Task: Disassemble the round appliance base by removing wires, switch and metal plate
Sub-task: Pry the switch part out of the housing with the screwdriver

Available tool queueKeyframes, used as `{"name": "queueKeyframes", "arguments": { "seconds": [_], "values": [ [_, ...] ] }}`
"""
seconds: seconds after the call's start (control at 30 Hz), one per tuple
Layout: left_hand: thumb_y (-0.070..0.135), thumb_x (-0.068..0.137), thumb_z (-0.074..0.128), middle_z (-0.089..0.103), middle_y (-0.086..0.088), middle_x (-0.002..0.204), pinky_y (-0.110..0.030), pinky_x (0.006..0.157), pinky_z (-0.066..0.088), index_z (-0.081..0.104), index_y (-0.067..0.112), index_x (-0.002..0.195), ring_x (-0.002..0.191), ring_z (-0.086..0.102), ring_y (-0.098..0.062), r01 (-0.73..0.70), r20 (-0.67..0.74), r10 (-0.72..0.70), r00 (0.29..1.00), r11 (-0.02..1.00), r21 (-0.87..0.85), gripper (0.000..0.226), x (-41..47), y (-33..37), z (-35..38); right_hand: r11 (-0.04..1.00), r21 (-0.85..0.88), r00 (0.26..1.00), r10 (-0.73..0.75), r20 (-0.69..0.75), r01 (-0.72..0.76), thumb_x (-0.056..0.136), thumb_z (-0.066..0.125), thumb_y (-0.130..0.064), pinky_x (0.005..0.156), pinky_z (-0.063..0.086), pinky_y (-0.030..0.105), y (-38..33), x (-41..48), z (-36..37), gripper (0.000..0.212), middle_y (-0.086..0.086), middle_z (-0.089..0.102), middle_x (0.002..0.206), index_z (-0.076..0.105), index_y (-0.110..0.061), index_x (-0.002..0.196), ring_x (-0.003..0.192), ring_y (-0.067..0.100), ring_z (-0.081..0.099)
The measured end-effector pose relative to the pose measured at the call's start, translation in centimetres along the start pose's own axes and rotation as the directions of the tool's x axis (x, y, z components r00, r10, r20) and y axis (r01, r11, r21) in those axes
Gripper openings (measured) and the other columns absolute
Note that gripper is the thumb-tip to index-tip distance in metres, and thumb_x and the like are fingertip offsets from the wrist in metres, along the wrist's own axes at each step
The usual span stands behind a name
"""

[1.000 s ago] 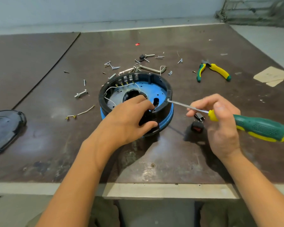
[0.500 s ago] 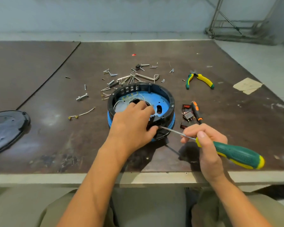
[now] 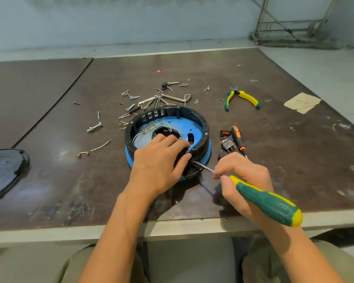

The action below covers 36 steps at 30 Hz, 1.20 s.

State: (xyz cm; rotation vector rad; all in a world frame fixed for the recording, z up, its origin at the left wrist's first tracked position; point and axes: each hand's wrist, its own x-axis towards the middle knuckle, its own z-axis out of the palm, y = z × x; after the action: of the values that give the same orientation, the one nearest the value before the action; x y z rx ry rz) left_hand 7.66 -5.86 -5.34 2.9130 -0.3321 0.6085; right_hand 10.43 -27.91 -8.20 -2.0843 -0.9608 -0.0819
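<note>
Screwdriver point(image 3: 268, 202) tip moved along base point(image 3: 172, 110) from right rim to beside left thumb, probably prying near wall. Left hand point(image 3: 157, 160) grips rim; right hand point(image 3: 241, 176) fingers wrapped round handle.

Dark brown surface point(image 3: 294, 160), scuffed, with a pale front edge; round base point(image 3: 200, 123) sits mid-surface. Behind it lies a scatter of screws and metal clips point(image 3: 157, 100), with green-and-yellow pliers point(image 3: 247, 98) and cardboard scraps point(image 3: 301, 102) to the right. Just right of the base: switches point(image 3: 226, 144) beside a small screwdriver point(image 3: 238, 137); to the left: loose wire point(image 3: 96, 149), black cover point(image 3: 4, 170) at the edge.
</note>
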Motion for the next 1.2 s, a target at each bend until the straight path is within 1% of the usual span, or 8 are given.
{"name": "queueKeyframes", "arguments": {
  "seconds": [0.07, 0.1, 0.17, 0.23, 0.4, 0.9, 1.1, 1.2],
  "values": [
    [0.052, 0.099, 0.039, 0.063, 0.018, 0.103, -0.026, 0.051, 0.042, 0.063, 0.039, 0.119, 0.095, 0.054, -0.008, -0.033, -0.029, 0.033, 0.999, 0.999, -0.016, 0.035, 0.0, -0.4, 0.0, 0.946, -0.317, 0.995, -0.083, -0.056, 0.061, 0.003, 0.091, -0.070, 0.048, 0.003, 0.002, 2.1, 0.6, 0.1, 0.099, -0.028, 0.033, 0.032, 0.011, -0.038, 0.051, 0.030, -0.009, 0.044],
    [0.050, 0.100, 0.039, 0.064, 0.017, 0.103, -0.029, 0.053, 0.046, 0.065, 0.038, 0.119, 0.095, 0.054, -0.008, -0.044, -0.048, 0.042, 0.998, 0.998, -0.039, 0.034, 0.0, -0.5, 0.1, 0.919, -0.384, 0.992, -0.119, -0.042, 0.094, -0.001, 0.089, -0.073, 0.049, 0.003, 0.004, 2.1, 0.6, -0.2, 0.102, -0.030, 0.025, 0.033, 0.007, -0.036, 0.048, 0.029, -0.009, 0.043],
    [0.044, 0.101, 0.041, 0.066, 0.017, 0.104, -0.032, 0.056, 0.049, 0.068, 0.034, 0.119, 0.098, 0.055, -0.008, -0.068, -0.078, 0.061, 0.995, 0.994, -0.088, 0.034, -0.1, -0.7, 0.3, 0.909, -0.328, 0.964, -0.264, 0.029, 0.258, 0.065, 0.092, -0.049, 0.067, 0.036, 0.005, 0.0, -0.9, -0.5, 0.046, -0.016, 0.053, 0.055, 0.052, -0.033, 0.049, 0.057, 0.007, 0.066],
    [0.038, 0.096, 0.045, 0.068, 0.015, 0.109, -0.031, 0.058, 0.051, 0.068, 0.029, 0.123, 0.104, 0.057, -0.008, -0.100, -0.088, 0.091, 0.992, 0.990, -0.095, 0.036, -0.2, -0.8, 0.6, 0.941, -0.226, 0.922, -0.304, -0.239, 0.252, 0.093, 0.060, -0.018, 0.073, 0.052, 0.031, -1.5, -2.0, 0.2, 0.027, 0.004, 0.064, 0.079, 0.072, -0.006, 0.072, 0.077, 0.025, 0.064],
    [0.037, 0.093, 0.054, 0.072, 0.013, 0.115, -0.023, 0.061, 0.051, 0.068, 0.025, 0.130, 0.102, 0.062, -0.005, -0.123, -0.094, 0.114, 0.989, 0.988, -0.094, 0.041, -0.4, -1.2, 0.9, 0.961, -0.224, 0.950, -0.211, -0.231, 0.159, 0.090, 0.053, -0.014, 0.068, 0.052, 0.044, -2.6, -1.9, 1.0, 0.028, 0.011, 0.064, 0.082, 0.071, -0.001, 0.074, 0.076, 0.025, 0.062],
    [0.039, 0.094, 0.054, 0.073, 0.012, 0.116, -0.031, 0.060, 0.057, 0.064, 0.028, 0.134, 0.100, 0.069, -0.009, -0.034, -0.101, 0.027, 0.995, 0.997, -0.074, 0.043, -0.8, -0.4, 0.9, 0.996, 0.079, 0.943, -0.006, -0.332, 0.035, 0.101, 0.047, -0.022, 0.061, 0.044, 0.041, -4.8, 0.0, 1.6, 0.040, 0.006, 0.055, 0.071, 0.059, -0.003, 0.068, 0.065, 0.023, 0.055],
    [0.041, 0.092, 0.051, 0.073, 0.011, 0.114, -0.034, 0.062, 0.056, 0.061, 0.029, 0.136, 0.099, 0.068, -0.011, -0.012, -0.059, 0.006, 0.998, 0.995, -0.102, 0.046, -0.9, -0.4, 0.4, 0.951, 0.263, 0.890, 0.256, -0.378, -0.162, 0.095, 0.052, -0.019, 0.058, 0.051, 0.027, -6.5, -0.1, 2.5, 0.034, 0.004, 0.063, 0.064, 0.064, -0.008, 0.065, 0.060, 0.014, 0.060],
    [0.043, 0.092, 0.048, 0.070, 0.012, 0.122, -0.032, 0.070, 0.056, 0.055, 0.031, 0.141, 0.105, 0.066, -0.010, -0.016, -0.014, 0.015, 1.000, 0.996, -0.092, 0.051, -1.0, -0.7, 0.0, 0.918, 0.334, 0.876, 0.330, -0.352, -0.212, 0.100, 0.054, -0.018, 0.059, 0.057, 0.048, -6.8, -1.8, 3.4, 0.030, 0.007, 0.065, 0.068, 0.065, -0.008, 0.074, 0.062, 0.025, 0.065]
  ]
}}
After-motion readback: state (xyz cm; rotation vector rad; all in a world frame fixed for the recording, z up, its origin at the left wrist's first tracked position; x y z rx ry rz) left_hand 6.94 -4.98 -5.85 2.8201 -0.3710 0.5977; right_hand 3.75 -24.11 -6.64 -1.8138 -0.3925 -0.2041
